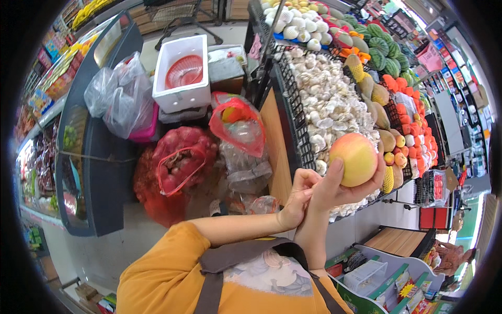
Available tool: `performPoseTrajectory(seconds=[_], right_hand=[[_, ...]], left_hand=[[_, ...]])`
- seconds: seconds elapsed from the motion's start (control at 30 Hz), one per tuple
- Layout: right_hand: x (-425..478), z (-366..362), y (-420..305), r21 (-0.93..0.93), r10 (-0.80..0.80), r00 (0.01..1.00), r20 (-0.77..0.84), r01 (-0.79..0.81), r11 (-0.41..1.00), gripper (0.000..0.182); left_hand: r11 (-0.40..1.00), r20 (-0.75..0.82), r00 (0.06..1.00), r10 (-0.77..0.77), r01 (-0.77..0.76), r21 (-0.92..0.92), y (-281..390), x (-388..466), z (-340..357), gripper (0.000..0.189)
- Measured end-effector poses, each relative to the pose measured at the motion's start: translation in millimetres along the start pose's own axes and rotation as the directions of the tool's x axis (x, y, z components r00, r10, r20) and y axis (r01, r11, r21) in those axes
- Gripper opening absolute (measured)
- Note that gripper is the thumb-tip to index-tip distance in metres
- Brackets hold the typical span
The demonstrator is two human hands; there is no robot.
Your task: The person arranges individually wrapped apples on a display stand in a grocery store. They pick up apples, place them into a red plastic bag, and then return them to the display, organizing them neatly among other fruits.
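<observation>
My right hand (333, 188) holds up a yellow-and-red apple (353, 159), its thumb across the fruit's lower left side and the other fingers partly hidden behind it. The fingers of my left hand (299, 202) are bent against my right wrist; whether anything lies between them cannot be made out. Beyond both hands slopes a heap of garlic bulbs (329, 98) in a black mesh-sided display. Several smaller apples (400, 159) lie to the right, by squashes (386, 140) and fruit in orange foam nets (406, 117).
On the floor at left are a net sack of red onions (182, 157), a white foam box (181, 96) with a red colander (185, 72), and clear plastic bags (127, 98). A dark curved counter (102, 165) stands farther left. Watermelons (378, 47) lie at the upper right; a low shelf (392, 251) stands at lower right.
</observation>
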State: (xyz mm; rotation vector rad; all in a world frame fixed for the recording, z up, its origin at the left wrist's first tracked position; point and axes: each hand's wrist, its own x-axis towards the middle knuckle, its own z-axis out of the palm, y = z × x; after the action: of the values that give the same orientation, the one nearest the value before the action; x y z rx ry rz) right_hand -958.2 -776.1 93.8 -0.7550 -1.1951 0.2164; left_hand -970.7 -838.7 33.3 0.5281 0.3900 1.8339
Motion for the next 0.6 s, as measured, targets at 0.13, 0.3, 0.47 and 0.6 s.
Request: performPoseTrajectory(seconds=[0.13, 0.3, 0.47, 0.6], right_hand=[[4, -11, -2, -0.069, -0.068, 0.997, -0.045, 0.065, 0.996, 0.075], [-1, -26, 9, 0.058, 0.061, 0.994, -0.094, -0.055, 0.997, 0.070], [-62, -54, 51, 0.084, 0.444, 0.839, 0.315, -0.491, 0.867, 0.064], [-120, -56, 85, -0.151, 0.610, 0.496, 0.618, -0.686, 0.711, 0.066]], left_hand=[[0.981, 0.058, 0.979, -0.196, 0.195, 0.008, -33, -43, -22, 0.017], [0.827, 0.249, 0.848, -0.468, 0.322, 0.460, -38, -64, -76, 0.012], [0.594, -0.188, 0.958, -0.218, 0.283, 0.753, -28, -1, -187, 0.012], [0.674, -0.682, 0.682, -0.263, 0.636, 0.376, -14, 97, -318, 0.004]])
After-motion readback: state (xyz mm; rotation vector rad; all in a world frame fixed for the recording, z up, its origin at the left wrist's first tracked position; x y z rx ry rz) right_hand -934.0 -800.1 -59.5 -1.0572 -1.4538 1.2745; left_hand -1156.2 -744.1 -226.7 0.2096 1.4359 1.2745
